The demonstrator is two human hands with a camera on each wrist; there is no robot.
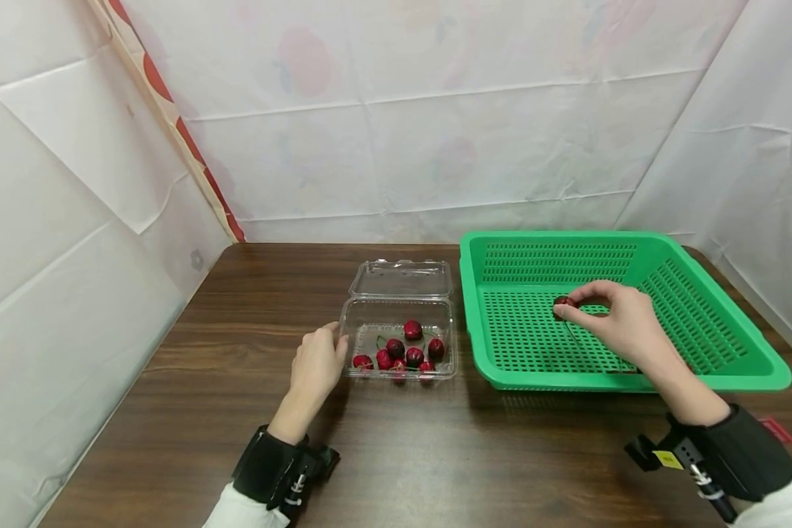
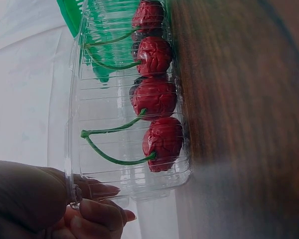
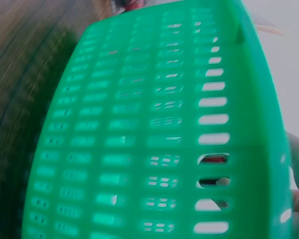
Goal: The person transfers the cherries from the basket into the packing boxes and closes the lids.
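Observation:
My left hand (image 1: pixel 317 359) pinches the left edge of a clear plastic clamshell box (image 1: pixel 368 312), thumb at the rim, as the left wrist view shows. Inside the box lie several dark red cherries (image 1: pixel 412 330); their green stems (image 2: pixel 114 131) show through its side wall. Over the green slotted basket (image 1: pixel 567 236), the fingertips and thumb of my right hand (image 1: pixel 627 319) pinch one cherry (image 1: pixel 560 308), its thin stem hanging down. From the right wrist, the basket's side (image 3: pixel 124 114) fills the view and hides most of that hand.
The box's hinged lid (image 1: pixel 402 279) lies folded back behind it. The basket stands just right of the box on the brown wooden table (image 1: pixel 409 447). White sheets (image 1: pixel 396 147) hang behind and at both sides. A small dark red bit lies in the basket below my right wrist.

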